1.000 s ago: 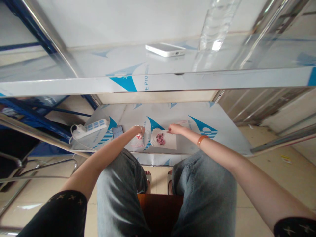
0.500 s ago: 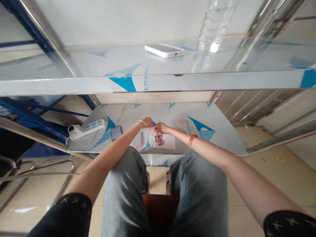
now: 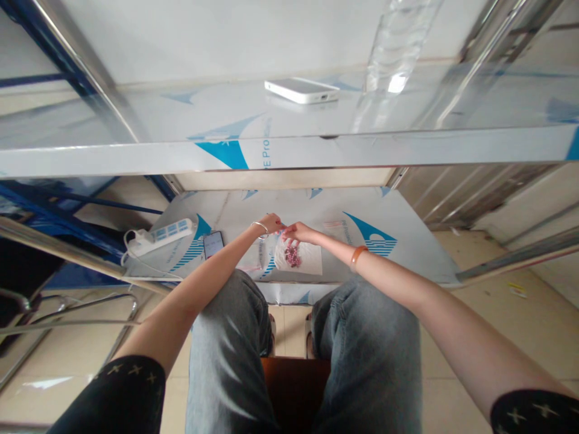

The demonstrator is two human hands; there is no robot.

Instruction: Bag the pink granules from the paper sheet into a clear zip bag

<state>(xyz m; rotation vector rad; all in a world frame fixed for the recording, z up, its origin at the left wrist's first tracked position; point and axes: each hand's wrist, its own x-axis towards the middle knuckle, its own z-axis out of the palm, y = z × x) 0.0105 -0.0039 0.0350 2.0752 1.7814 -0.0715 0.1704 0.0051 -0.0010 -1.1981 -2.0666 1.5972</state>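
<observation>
My left hand (image 3: pixel 270 223) and my right hand (image 3: pixel 296 231) meet close together over the lower shelf (image 3: pixel 398 253) in front of my knees. Both pinch something small and clear between their fingertips; it looks like a small plastic bag, too small to tell for sure. Just below them a white sheet (image 3: pixel 307 260) lies on the shelf with a heap of dark pink beads (image 3: pixel 293 255) on it. Another small clear bag (image 3: pixel 256 260) lies to the left of the sheet, under my left wrist.
A white power strip (image 3: pixel 158 235) with its cable and a dark phone (image 3: pixel 212 242) lie at the shelf's left. On the upper shelf (image 3: pixel 280 150) rest a white phone (image 3: pixel 302 90) and a clear plastic bottle (image 3: pixel 398 42). Metal frame tubes (image 3: pixel 67 253) stand left and right.
My two hands were apart at either side of the sheet a second ago; they have come together above the beads. The right hand moved left, the left hand moved right and up.
</observation>
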